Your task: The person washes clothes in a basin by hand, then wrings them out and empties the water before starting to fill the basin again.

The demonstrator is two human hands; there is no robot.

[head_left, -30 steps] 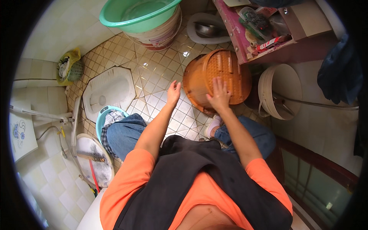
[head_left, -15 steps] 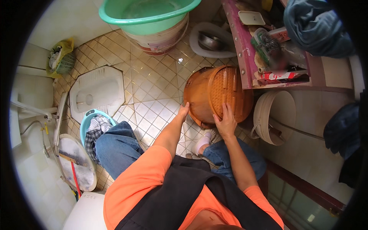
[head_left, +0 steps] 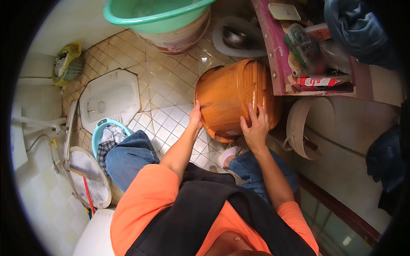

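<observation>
An orange-brown plastic tub (head_left: 226,96) lies tipped over on the tiled floor in front of me, its outer wall toward me and a bumpy textured panel on its right part. At its left edge, my left hand (head_left: 195,116) grips it, with some fingers hidden behind the wall. On the near right side lies my right hand (head_left: 256,127), fingers somewhat spread against the textured panel and thumb apart. The tub is held between both hands. Its opening is not visible.
A green basin (head_left: 158,19) sits on a bucket (head_left: 177,42) at the back. Right stand a purple shelf (head_left: 279,64) with clutter and a white bucket (head_left: 299,128). Left are a squat toilet (head_left: 109,100), a blue basket of clothes (head_left: 97,135) and a red-handled brush (head_left: 86,192).
The tub has turned and shifted slightly left, showing more of its smooth side. Both hands have moved with it; my right hand's fingers have spread farther. The view has shifted a little.
</observation>
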